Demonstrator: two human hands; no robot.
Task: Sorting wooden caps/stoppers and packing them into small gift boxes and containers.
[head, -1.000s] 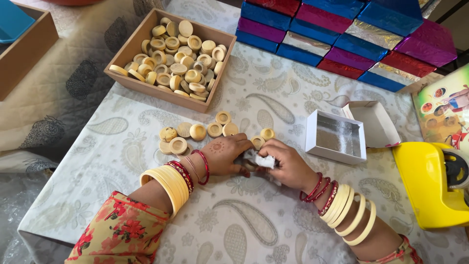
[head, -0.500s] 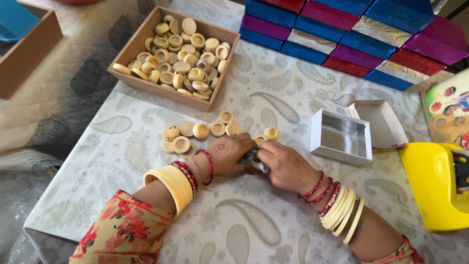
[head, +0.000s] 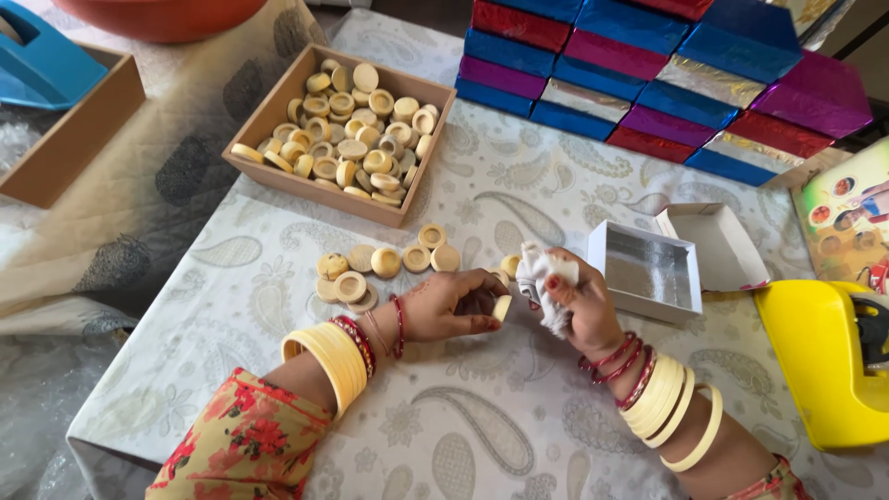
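The left hand (head: 449, 306) pinches one small cream disc (head: 501, 308) at its edge between the fingertips. The right hand (head: 574, 310), just beside it, is closed around a crumpled white cloth (head: 542, 278). Behind the left hand a loose group of discs (head: 384, 264) lies near, and further behind is the wooden tray (head: 278, 171) full of them. Right of the right hand, close, stands an open white box (head: 645, 306). Toward the person, the patterned tablecloth (head: 482, 426) is free.
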